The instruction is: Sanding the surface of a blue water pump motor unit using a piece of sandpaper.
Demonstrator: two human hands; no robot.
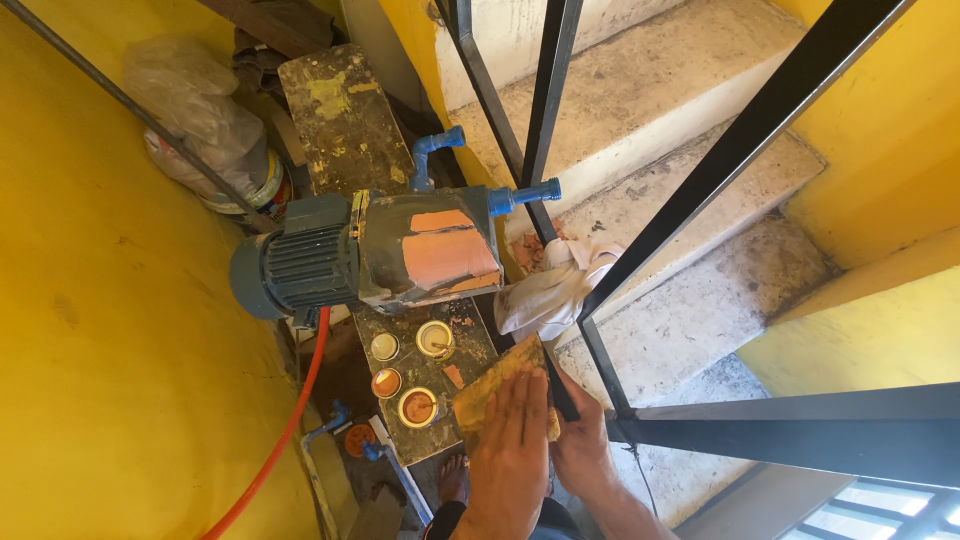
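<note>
Left hand (510, 445) lies flat, fingers together, pressing a yellow sponge pad (500, 385) against the black railing bar (560, 385) – right hand (580, 445) grips that bar beside four round tins (410, 375).

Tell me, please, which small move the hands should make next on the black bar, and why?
Probably slide the yellow pad further up the black bar. The left hand presses it flat against the bar's low end, the right hand steadies the bar behind, and the stretch above looks untouched.
</note>
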